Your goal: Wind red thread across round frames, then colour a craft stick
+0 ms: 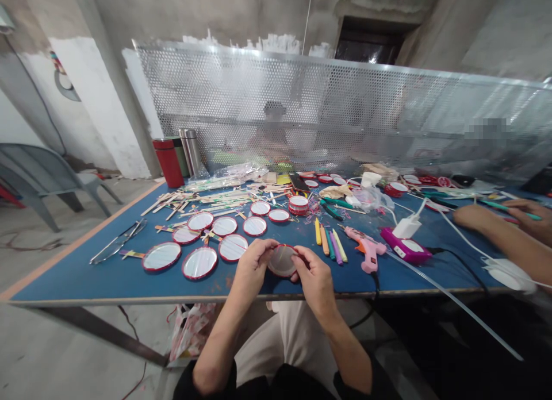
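Red-rimmed drum-like disc (pixel 282 262), edges pinched by fingers of left hand (pixel 255 262) and right hand (pixel 314 270); uneven pressure could warp it. Right of disc: pink hot-glue gun (pixel 366 248), burn risk if hot.

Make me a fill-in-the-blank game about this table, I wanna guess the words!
1. The left hand and right hand hold a round disc at the ____-coloured tabletop.
2. The glue gun is coloured ____.
3. The white plug sits on a ____-coloured box.
4. The leftmost bottle is coloured ____.

Missing words: blue; pink; purple; red.
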Demonstrator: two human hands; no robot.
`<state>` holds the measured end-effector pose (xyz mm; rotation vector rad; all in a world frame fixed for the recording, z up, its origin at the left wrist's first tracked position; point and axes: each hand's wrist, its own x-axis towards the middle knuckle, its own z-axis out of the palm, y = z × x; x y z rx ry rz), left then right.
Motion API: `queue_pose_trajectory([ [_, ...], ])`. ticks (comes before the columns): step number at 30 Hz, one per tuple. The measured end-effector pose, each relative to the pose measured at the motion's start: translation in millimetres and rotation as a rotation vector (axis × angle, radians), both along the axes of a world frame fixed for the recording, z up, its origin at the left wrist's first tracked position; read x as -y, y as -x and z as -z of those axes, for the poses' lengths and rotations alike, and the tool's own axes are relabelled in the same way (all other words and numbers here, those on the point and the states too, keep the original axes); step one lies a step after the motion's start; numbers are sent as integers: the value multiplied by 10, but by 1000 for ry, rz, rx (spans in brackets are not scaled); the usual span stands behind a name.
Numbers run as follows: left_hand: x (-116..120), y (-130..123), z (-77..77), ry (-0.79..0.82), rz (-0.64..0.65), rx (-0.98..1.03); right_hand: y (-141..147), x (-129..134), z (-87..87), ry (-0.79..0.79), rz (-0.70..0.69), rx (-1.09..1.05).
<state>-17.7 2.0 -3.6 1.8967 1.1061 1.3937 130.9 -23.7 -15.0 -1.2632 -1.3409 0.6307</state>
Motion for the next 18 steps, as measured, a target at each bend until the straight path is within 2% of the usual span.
queue_pose_trajectory([
  [8,11,9,-4,10,43,40,-1,-2,-5,12,-8,-1],
  [14,24,-17,-4,128,-23,115,1,-4,-1,15,-7,3],
  [18,25,-24,14,128,-29,125,5,7,-9,14,2,7],
])
